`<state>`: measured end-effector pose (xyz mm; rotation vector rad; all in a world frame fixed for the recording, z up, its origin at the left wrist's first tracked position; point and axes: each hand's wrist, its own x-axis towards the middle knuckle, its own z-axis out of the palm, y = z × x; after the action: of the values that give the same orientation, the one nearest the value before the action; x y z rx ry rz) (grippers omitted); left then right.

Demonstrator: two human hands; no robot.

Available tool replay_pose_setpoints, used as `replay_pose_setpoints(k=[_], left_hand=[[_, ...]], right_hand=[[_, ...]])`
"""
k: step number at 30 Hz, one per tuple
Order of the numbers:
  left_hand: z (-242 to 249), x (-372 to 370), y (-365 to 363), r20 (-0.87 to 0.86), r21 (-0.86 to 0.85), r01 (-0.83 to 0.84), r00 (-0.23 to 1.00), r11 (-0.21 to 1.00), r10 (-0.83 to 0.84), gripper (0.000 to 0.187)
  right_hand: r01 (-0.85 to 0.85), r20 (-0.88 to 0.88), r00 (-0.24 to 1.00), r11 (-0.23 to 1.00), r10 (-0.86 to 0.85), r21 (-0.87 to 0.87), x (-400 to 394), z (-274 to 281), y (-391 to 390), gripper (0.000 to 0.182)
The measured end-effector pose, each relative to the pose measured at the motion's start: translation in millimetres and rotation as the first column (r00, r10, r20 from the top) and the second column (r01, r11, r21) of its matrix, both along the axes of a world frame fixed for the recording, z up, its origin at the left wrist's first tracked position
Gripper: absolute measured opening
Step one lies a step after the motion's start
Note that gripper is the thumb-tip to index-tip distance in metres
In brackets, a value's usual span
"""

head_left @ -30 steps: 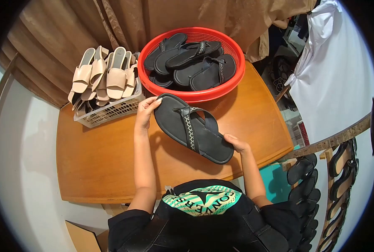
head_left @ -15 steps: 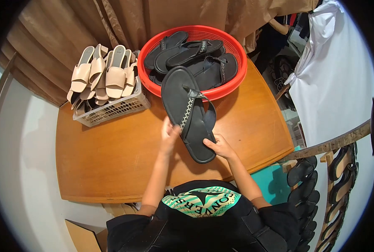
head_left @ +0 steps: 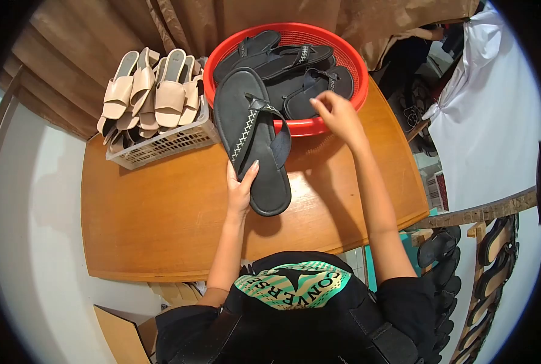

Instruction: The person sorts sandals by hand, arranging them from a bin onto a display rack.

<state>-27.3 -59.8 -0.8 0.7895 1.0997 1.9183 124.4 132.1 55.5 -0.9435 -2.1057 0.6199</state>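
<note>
The left grip (head_left: 240, 190) is clenched on the edge of a black thong sandal (head_left: 264, 182), with the thumb laid across the footbed and the fingers going behind it. The sandal is raised above the wooden tabletop (head_left: 155, 212), sole side down toward the wood, its broad toe end pointing away from the wearer and overlapping the near left part of the basket in view. One strap carries white zigzag stitching; the other is plain.

The right grip (head_left: 338, 116) holds nothing that can be seen. Its fingers are bent, with the thumb and forefinger close together, over the near right side of a red plastic basket (head_left: 310, 127). Whether the fingertips touch the black sandals (head_left: 307, 56) piled inside cannot be told.

Just left of the basket, a white plastic crate (head_left: 161, 145) holds beige heeled slides (head_left: 169, 96), stacked above its rim. A brown curtain (head_left: 191, 24) hangs behind both containers. To the right are a white cloth (head_left: 476, 139) and, lower down, a wooden rack (head_left: 480, 242) with more black footwear (head_left: 495, 279).
</note>
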Motion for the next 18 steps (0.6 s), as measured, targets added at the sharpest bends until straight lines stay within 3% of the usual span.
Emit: replay_pose_setpoints(k=[1,3,4,6,7,9,11,14,16,17,18], left_hand=[[0,-1,0,0.021,-0.015,-0.006,1.0,1.0,0.006,0.036],[2,-1,-2,0.044,-0.004,0.009,0.999,1.0,-0.009,0.033],[0,-2,-2,0.07,0.006,0.025,0.997,1.0,-0.026,0.032],[-7,-4,-4,0.079,0.006,0.042,0.996,0.999,-0.043,0.032],[-10,-5,-5,0.078,0.006,0.04,0.996,0.999,-0.041,0.032],[-13,-4,-6,0.091,0.003,0.044,0.995,0.999,-0.045,0.033],[-20,-5,-7,0.114,-0.018,0.039,0.993,0.999,-0.037,0.034],[-29,-9,-7,0.122,-0.04,0.032,0.992,0.999,-0.027,0.035],[-29,-9,-8,0.108,-0.049,0.032,0.994,0.998,-0.026,0.036],[-28,-8,-9,0.107,-0.048,0.035,0.994,0.998,-0.029,0.036],[-27,-8,-9,0.105,-0.047,0.037,0.994,0.998,-0.031,0.035]], right_hand=[[0.095,0.128,0.985,0.985,-0.114,0.146,-4,-2,13,0.031],[0.246,0.423,0.826,0.913,-0.372,0.325,-13,-5,27,0.04],[0.241,0.424,0.828,0.915,-0.367,0.323,-19,-8,35,0.04],[0.298,0.652,0.667,0.932,-0.359,0.208,-26,-14,50,0.048],[0.296,0.652,0.669,0.932,-0.357,0.207,-28,-17,56,0.048],[0.343,0.678,0.707,0.936,-0.202,-0.078,-28,-19,65,0.049],[0.305,0.724,0.672,0.949,-0.157,-0.078,-22,-20,70,0.048],[0.317,0.651,0.705,0.946,-0.281,0.065,-18,-21,67,0.044],[0.299,0.185,0.936,0.954,-0.3,0.035,-15,-20,66,0.036],[0.3,0.184,0.936,0.953,-0.301,0.035,-13,-21,69,0.036],[0.29,-0.053,0.956,0.954,-0.287,0.078,-12,-22,73,0.034]])
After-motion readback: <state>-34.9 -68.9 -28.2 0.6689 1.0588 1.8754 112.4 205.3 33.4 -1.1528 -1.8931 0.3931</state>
